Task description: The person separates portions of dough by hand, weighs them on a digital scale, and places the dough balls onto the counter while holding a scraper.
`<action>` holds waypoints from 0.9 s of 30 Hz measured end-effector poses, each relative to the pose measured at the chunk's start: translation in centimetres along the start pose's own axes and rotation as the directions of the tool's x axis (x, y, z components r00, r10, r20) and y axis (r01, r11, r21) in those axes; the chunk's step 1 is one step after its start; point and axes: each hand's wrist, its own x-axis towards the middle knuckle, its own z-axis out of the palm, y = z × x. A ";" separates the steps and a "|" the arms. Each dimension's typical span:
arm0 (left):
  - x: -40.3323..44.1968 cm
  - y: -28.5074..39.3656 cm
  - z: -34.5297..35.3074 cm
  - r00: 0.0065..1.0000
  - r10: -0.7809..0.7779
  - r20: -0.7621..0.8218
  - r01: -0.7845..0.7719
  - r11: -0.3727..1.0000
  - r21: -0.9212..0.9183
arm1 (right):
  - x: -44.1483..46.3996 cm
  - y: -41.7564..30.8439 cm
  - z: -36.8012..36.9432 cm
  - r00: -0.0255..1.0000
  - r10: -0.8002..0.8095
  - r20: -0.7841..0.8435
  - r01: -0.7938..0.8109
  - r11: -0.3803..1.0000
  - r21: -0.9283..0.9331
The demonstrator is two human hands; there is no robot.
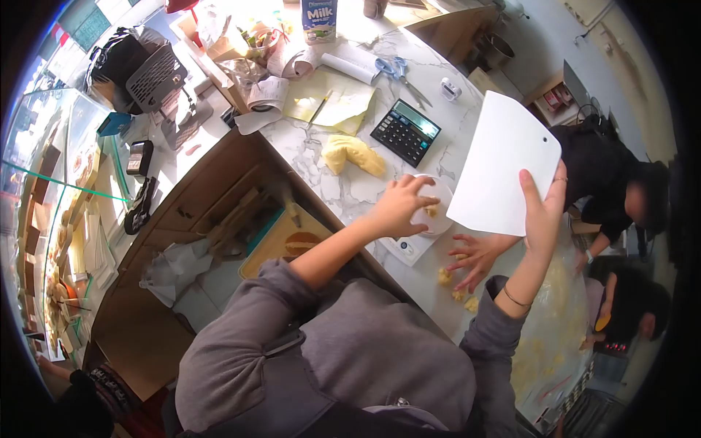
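My left hand (403, 207) is over the round white plate (440, 191) of a kitchen scale (406, 248), fingers apart and bent near its rim. I cannot tell whether they touch it. A small piece of yellow dough (431, 211) lies on the plate. With the thumb on its face, my right hand (544, 212) grips a white flat board (504, 160) with a hole near one corner, raised above the table. Another person's hand (482, 257) reaches under it, close to small dough pieces (458, 294). A larger dough lump (354, 155) rests beyond my left hand.
A calculator (406, 133), blue scissors (403, 77), a notepad with a pen (321, 106) and a milk carton (319, 22) stand or lie further back on the marble table (292, 150). Two people (606, 168) are at the right. Below the edge are open shelves (197, 204).
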 end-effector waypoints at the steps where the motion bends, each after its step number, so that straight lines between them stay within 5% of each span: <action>1: -0.4 -0.4 -1.1 0.993 -0.045 -0.109 0.027 0.986 -0.163 | 0.3 0.4 0.3 0.999 -0.002 0.034 0.001 1.000 0.013; 2: -1.0 -1.1 -2.1 0.973 -0.111 -0.204 0.039 0.945 -0.326 | 0.6 0.8 0.8 0.998 -0.043 0.040 0.043 0.999 -0.019; 4: -2.7 -4.9 -3.7 0.845 -0.153 -0.512 0.184 0.983 0.009 | 1.2 1.8 2.4 0.997 -0.034 0.075 0.032 0.999 0.026; 5: -3.7 -8.2 -4.0 0.746 -0.265 -0.611 0.271 0.959 -0.086 | 1.4 2.1 3.4 0.995 -0.030 0.095 0.026 0.998 0.050; 6: -4.1 -8.2 -5.7 0.719 -0.304 -0.625 0.394 0.919 0.006 | 1.5 2.3 4.5 0.993 -0.014 0.117 0.007 0.998 0.061; 9: -6.4 -13.6 -5.7 0.820 -0.322 -0.473 0.428 0.894 0.133 | 2.3 2.3 8.9 0.984 -0.042 0.170 0.042 0.999 0.003; 11: -6.2 -12.8 -6.0 0.746 -0.548 -0.379 0.544 0.829 -0.129 | 2.0 1.5 12.5 0.974 -0.041 0.223 0.060 0.995 -0.080; 17: -8.2 -11.3 -6.1 0.663 -0.581 -0.473 0.530 0.810 -0.251 | 0.4 1.9 22.3 0.845 0.060 0.531 0.142 0.933 -0.331; 25: -9.3 -9.7 -6.2 0.628 -0.613 -0.480 0.524 0.789 -0.322 | -2.2 2.2 25.5 0.754 0.085 0.652 0.211 0.908 -0.362; 27: -9.5 -10.2 -5.9 0.653 -0.575 -0.493 0.545 0.809 -0.221 | -2.4 1.9 26.0 0.732 0.124 0.670 0.193 0.905 -0.378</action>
